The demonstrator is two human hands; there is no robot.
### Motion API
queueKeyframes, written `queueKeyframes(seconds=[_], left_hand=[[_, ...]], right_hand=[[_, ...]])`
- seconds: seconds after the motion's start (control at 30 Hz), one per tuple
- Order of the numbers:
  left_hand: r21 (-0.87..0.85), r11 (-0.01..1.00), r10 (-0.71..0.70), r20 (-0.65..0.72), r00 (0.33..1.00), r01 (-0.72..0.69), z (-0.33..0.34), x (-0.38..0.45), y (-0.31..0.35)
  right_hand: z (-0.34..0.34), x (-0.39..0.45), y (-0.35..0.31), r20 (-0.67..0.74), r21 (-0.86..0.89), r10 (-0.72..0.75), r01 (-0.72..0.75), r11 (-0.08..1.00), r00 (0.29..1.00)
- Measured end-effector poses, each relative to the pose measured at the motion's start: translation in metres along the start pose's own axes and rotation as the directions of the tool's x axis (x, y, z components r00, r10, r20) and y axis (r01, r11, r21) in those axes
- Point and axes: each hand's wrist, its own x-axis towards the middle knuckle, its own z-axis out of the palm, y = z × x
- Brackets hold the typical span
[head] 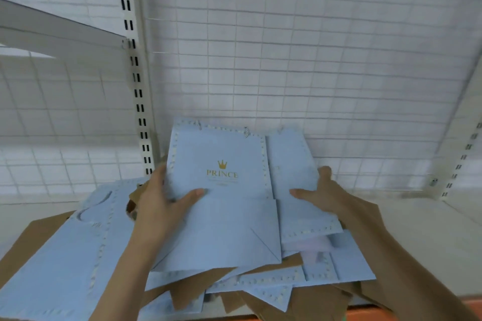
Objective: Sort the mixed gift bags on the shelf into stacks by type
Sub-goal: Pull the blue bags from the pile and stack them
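Observation:
A flat light-blue gift bag with a gold crown and the word PRINCE lies on top of a mixed pile. My left hand grips its left edge, thumb on the face. My right hand grips a second light-blue bag that lies partly under the first, thumb on top. Beneath them sit more blue bags mixed with brown paper bags. Another large blue bag lies at the left on top of a brown one.
The pile rests on a pale shelf with a wire-grid back panel. A slotted upright stands at the left and another at the right. The shelf's orange front edge shows at the lower right.

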Motion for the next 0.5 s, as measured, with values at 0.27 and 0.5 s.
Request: queueKeyframes(seconds=[0.27, 0.5], left_hand=[[-0.117, 0.993, 0.041, 0.041, 0.998, -0.036, 0.080, -0.013, 0.024], [-0.129, 0.992, 0.021, 0.023, 1.000, -0.018, 0.217, -0.056, 0.058]], right_hand=[[-0.076, -0.026, 0.049, -0.345, 0.145, -0.152, 0.213, 0.966, 0.926], [-0.135, -0.024, 0.185, -0.378, 0.222, -0.071, 0.165, 0.961, 0.923]])
